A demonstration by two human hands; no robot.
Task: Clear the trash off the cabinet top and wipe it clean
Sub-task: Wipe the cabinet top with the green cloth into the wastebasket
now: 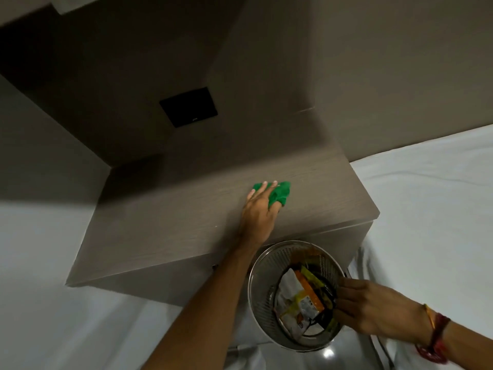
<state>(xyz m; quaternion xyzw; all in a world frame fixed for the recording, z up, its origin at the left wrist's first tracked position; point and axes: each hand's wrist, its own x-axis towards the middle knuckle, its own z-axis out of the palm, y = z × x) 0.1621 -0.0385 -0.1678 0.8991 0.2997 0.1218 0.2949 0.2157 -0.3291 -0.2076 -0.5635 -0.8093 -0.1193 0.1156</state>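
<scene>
A grey-brown wood-grain cabinet top (pixel 173 214) fills the middle of the view. My left hand (pixel 260 209) lies flat on it, pressing a green cloth (pixel 277 194) against the surface near the right half. Below the cabinet's front edge, my right hand (pixel 373 308) grips the right rim of a perforated metal bin (pixel 262 297). Inside the bin lie crumpled snack wrappers (pixel 301 297), white, orange and yellow. No trash shows on the cabinet top.
White bedding (pixel 426 198) lies right of the cabinet, and more white fabric (pixel 40 236) to its left. A black square wall plate (pixel 188 106) sits on the wall behind. A shadow covers the cabinet's back left corner.
</scene>
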